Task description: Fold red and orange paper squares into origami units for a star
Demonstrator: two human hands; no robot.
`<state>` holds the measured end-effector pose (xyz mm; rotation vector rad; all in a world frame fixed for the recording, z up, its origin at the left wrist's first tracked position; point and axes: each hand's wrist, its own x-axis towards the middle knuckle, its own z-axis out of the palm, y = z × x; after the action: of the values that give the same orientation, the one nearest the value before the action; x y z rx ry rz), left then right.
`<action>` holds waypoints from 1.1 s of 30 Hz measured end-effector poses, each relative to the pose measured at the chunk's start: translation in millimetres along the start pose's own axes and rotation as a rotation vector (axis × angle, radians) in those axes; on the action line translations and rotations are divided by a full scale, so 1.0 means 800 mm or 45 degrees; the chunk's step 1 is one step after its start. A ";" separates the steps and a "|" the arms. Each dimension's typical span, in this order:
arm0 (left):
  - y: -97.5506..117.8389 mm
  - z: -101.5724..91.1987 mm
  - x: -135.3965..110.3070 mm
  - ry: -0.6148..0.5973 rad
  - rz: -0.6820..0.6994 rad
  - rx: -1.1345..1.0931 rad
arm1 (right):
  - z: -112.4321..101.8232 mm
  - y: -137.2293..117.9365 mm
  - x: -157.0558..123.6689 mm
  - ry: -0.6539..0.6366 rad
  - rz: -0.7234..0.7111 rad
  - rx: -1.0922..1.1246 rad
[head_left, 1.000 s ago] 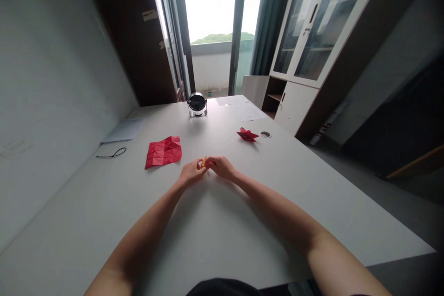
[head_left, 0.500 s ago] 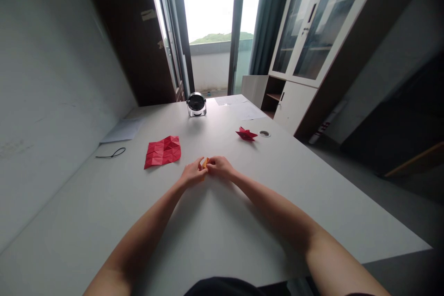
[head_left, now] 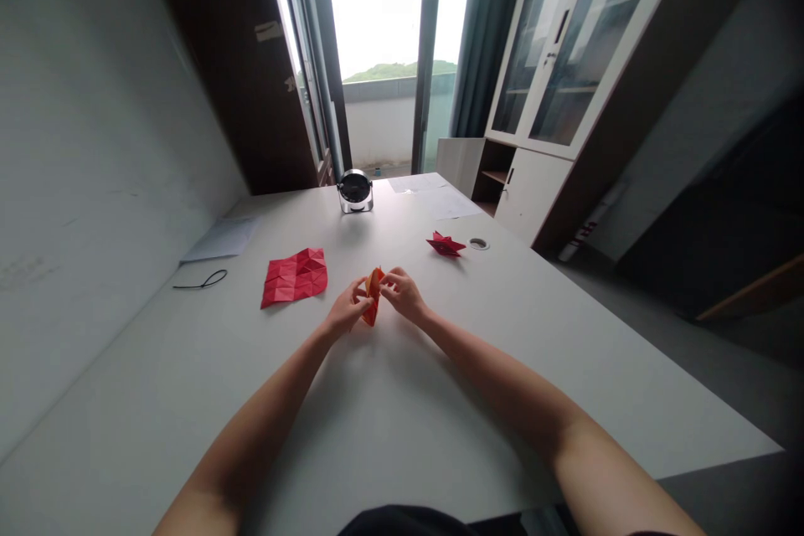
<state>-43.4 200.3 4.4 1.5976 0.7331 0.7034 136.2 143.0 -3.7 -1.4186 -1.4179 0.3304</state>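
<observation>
Both my hands meet above the middle of the white table (head_left: 389, 427). Between them stands a small folded paper piece (head_left: 373, 296), red with an orange side, held upright. My left hand (head_left: 347, 309) pinches its left edge and my right hand (head_left: 403, 293) pinches its right edge. A creased flat red paper sheet (head_left: 295, 275) lies to the left of my hands. A finished red folded paper shape (head_left: 446, 244) rests farther off to the right.
A small round desk fan (head_left: 355, 190) stands at the table's far end, with white sheets (head_left: 433, 193) beside it. A black cord loop (head_left: 204, 280) and a white sheet (head_left: 222, 238) lie at the left by the wall. A glass-door cabinet (head_left: 553, 92) stands right.
The folded piece has been lifted and turned upright between my fingers, so more of its red and orange surface shows. Both hands rose slightly off the table.
</observation>
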 end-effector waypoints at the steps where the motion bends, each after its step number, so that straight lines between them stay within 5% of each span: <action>1: 0.001 0.001 0.000 -0.028 0.012 -0.052 | 0.000 0.000 0.000 0.015 -0.010 0.022; 7: 0.010 0.001 0.000 -0.039 0.002 -0.265 | -0.002 0.001 0.002 0.086 -0.020 0.140; 18: 0.007 -0.012 0.007 0.109 -0.128 -0.594 | -0.004 0.018 0.010 0.210 0.298 0.307; 25: 0.003 -0.014 0.005 0.131 -0.050 -0.694 | -0.005 0.017 0.012 0.226 0.410 0.466; 33: -0.005 -0.011 0.011 0.197 -0.054 -0.580 | -0.010 -0.006 0.002 0.234 0.239 0.242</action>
<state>-45.1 213.0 2.1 1.1190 0.6587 0.8982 140.3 139.2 3.7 -1.3905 -1.0790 0.4317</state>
